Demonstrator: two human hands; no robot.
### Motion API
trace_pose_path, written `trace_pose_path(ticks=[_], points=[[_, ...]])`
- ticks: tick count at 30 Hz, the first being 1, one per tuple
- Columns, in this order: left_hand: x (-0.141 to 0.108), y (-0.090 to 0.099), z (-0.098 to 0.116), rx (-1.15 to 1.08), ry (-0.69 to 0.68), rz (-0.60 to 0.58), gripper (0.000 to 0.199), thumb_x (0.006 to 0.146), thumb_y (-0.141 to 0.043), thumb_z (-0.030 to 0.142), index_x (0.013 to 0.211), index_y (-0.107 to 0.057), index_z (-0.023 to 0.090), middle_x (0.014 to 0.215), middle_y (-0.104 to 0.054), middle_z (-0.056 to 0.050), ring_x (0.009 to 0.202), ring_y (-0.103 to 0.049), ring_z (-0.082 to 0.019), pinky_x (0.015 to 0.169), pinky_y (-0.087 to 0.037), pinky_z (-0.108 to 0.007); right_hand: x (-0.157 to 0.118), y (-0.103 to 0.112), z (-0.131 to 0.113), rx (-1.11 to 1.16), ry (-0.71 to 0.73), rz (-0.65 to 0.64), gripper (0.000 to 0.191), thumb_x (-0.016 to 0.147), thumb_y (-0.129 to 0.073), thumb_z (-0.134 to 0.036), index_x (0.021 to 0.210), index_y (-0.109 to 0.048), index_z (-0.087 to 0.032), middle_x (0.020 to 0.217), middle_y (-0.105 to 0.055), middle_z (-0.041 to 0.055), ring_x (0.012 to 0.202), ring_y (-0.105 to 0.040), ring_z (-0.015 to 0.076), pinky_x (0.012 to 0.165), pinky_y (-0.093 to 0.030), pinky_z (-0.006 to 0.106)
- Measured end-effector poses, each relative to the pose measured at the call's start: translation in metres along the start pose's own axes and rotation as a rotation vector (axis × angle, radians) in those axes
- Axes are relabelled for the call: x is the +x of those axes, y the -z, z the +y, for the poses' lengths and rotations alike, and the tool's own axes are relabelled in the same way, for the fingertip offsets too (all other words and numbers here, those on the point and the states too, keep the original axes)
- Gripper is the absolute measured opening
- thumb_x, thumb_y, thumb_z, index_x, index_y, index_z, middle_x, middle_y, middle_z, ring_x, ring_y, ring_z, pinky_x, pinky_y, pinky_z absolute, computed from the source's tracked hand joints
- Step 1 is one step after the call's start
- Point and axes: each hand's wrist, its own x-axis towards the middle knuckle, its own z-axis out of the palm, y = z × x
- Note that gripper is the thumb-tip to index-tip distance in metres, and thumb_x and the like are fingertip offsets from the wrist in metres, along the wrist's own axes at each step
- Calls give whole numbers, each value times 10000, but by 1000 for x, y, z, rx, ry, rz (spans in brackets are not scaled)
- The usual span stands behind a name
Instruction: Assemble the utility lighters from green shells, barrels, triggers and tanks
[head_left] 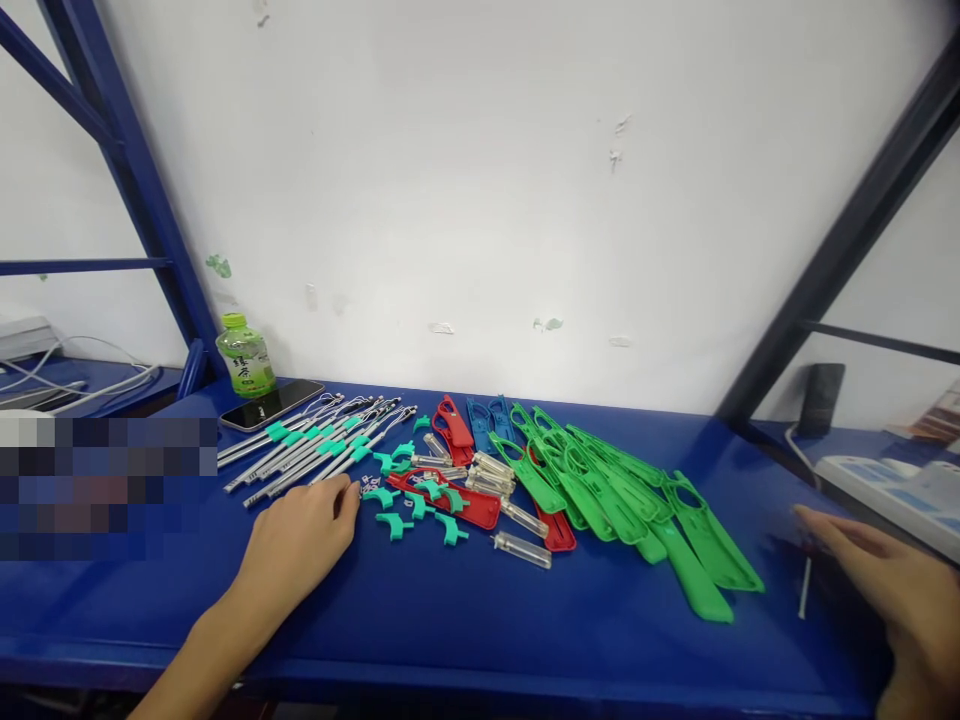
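A capped bottle [246,365] stands mid-left; clear tubes [523,551] lie lower centre. Lower left, the left hand [306,525] curls beside teal clips [394,526], fingertips hidden; lower right, the blurred right hand [889,575] meets a pin [805,590]. I cannot tell either grip.

Two blue shells [481,430], one bottle [248,362]; overlapping piles counted as minimums.
Just in front of the bottle is one phone [271,405]; right of the bottle, at least five silver rods [261,464]; farther right of it, at least seven loose turquoise clips [394,527], five clear tubes [523,550], three red shells [458,438] and six green shells [697,570]; farthest from it, one thin white stick [805,590].
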Motion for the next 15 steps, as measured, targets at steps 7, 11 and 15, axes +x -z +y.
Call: trace_pose_path(ticks=[7,11,15], points=[[1,0,1,27,-12,-14,490,1100,-285,394,951,-728,249,1000,-849,-131,974,-789,-380,679,-383,-361,-6,5,-6,107,-138,-106,401,631,-644,-789,574,-745,-406,750,-833,114,798,-804,453,721,-616,539],[3,-1,0,29,-22,-14,495,1094,-284,411,945,-729,251,979,-843,-134,959,-785,-383,683,-380,-364,-9,2,-5,99,-130,-86,431,652,-609,-805,609,-751,-400,735,-828,106,867,-811,469,788,-618,554],[3,-1,-1,31,-26,-14,491,1094,-283,420,920,-712,256,953,-835,-129,942,-784,-375,673,-373,-358,-10,-1,-2,57,-47,-52,487,712,-538,-817,642,-766,-392,719,-834,92,770,-822,420,701,-625,508]])
